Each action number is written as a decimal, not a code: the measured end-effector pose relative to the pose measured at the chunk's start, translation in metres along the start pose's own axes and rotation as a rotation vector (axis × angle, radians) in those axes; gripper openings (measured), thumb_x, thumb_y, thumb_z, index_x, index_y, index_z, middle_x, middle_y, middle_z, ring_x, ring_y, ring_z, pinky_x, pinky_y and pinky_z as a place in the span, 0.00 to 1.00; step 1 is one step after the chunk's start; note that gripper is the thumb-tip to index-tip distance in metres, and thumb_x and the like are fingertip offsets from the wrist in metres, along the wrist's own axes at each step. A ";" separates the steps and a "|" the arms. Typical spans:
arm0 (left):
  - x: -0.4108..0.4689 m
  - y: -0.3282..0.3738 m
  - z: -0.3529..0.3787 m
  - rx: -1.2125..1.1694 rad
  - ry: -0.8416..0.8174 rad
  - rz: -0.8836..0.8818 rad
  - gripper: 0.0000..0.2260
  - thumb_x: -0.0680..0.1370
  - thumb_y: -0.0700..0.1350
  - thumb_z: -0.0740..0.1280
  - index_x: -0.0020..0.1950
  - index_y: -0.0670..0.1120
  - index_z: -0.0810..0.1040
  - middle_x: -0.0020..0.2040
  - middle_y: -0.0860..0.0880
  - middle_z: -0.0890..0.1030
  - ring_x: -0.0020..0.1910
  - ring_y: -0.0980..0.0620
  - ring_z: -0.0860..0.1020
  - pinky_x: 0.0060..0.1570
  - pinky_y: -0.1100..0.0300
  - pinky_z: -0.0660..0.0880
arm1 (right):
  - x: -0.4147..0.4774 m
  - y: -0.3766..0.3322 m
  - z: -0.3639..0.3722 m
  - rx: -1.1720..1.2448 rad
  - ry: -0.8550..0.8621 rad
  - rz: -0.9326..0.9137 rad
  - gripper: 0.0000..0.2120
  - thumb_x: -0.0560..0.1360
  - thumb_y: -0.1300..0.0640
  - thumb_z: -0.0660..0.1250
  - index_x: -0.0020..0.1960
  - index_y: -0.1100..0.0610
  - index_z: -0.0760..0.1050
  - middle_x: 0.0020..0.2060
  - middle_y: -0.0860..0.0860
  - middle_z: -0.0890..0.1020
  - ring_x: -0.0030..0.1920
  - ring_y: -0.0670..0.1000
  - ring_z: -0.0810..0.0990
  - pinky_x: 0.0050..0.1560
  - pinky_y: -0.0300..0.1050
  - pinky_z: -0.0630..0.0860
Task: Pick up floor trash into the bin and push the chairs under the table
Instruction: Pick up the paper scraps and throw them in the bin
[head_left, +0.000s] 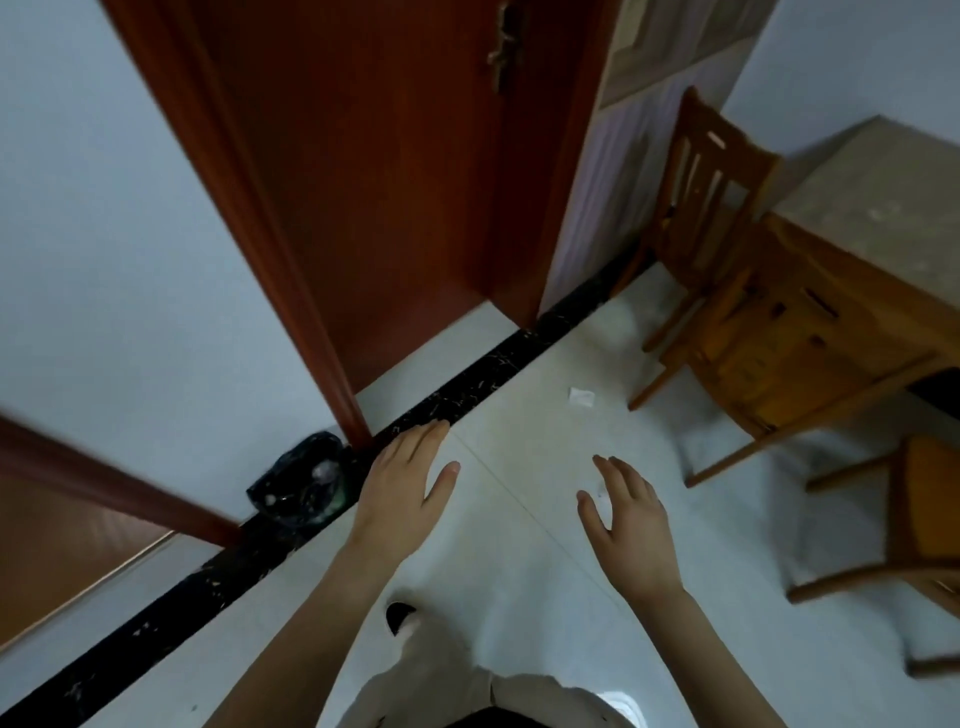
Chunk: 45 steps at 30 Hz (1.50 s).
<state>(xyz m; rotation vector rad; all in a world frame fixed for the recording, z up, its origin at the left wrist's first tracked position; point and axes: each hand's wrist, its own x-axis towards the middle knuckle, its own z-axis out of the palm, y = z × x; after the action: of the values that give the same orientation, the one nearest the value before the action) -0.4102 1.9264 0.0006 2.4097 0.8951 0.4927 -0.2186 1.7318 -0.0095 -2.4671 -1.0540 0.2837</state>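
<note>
Two bare hands reach forward over a glossy white tiled floor (519, 519). The left hand (402, 483) is flat, fingers spread, holding nothing. The right hand (626, 514) is open with fingers loosely curled, also holding nothing; a small white scrap shows just beside its thumb, too blurred to identify. A crumpled white paper scrap (581, 397) lies on the floor farther off, near the chair legs. To the left, a small bin lined with a black plastic bag (301, 483) stands against a reddish-brown wooden door frame (291, 249). At the right, light wooden slatted chairs (711, 208) stand pulled out around a wooden desk with a pale stone top (883, 208). A black marbled floor strip (467, 384) runs diagonally between bin and chairs.
</note>
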 end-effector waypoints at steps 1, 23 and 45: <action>-0.009 0.012 0.008 -0.013 -0.012 0.008 0.25 0.80 0.58 0.53 0.72 0.46 0.69 0.69 0.48 0.73 0.67 0.50 0.70 0.67 0.52 0.67 | -0.012 0.009 -0.005 0.006 0.006 0.022 0.25 0.80 0.44 0.58 0.73 0.54 0.69 0.71 0.55 0.73 0.71 0.56 0.70 0.70 0.54 0.66; 0.015 0.107 0.111 -0.005 -0.412 0.308 0.29 0.77 0.62 0.49 0.75 0.49 0.64 0.72 0.52 0.69 0.70 0.55 0.66 0.68 0.61 0.61 | -0.089 0.110 -0.036 0.052 0.215 0.439 0.24 0.79 0.49 0.65 0.73 0.56 0.70 0.70 0.54 0.74 0.70 0.56 0.71 0.69 0.55 0.68; 0.342 0.070 0.195 0.044 -0.590 0.456 0.30 0.76 0.60 0.54 0.73 0.45 0.67 0.70 0.47 0.72 0.68 0.48 0.69 0.66 0.57 0.64 | 0.190 0.134 -0.010 0.080 0.332 0.665 0.29 0.78 0.38 0.57 0.72 0.55 0.69 0.70 0.53 0.74 0.70 0.56 0.71 0.69 0.57 0.69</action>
<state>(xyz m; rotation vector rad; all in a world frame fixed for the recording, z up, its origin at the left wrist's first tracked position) -0.0346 2.0477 -0.0624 2.5772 0.1041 -0.0973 0.0012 1.7845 -0.0668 -2.5961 -0.0684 0.1006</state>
